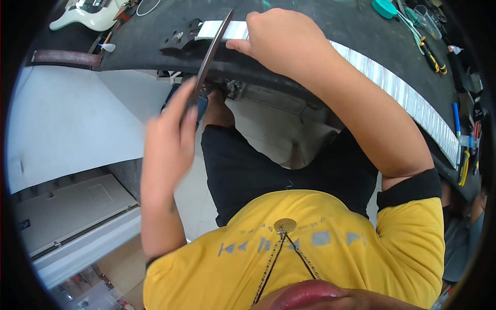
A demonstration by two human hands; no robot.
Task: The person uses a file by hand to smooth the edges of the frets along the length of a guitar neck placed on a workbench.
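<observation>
A guitar neck [385, 72] lies along the near edge of the dark workbench, its fretboard covered in whitish, silvery strips between the frets. The black headstock [180, 39] is at its left end. My right hand [284, 41] closes over the neck near the headstock, thumb along the near side. In my left hand [173, 132], blurred by motion, is a long, narrow dark metal file [209, 57]. It points up and slants across the neck between headstock and right hand. Whether it touches the strips, I cannot tell.
A white electric guitar [85, 14] lies at the far left. Toward the right are a teal bowl [384, 8], yellow-and-black pliers [430, 56], a blue pen-like stick [456, 119] and another yellow-handled tool [463, 168]. A large white panel [77, 119] stands left of my legs.
</observation>
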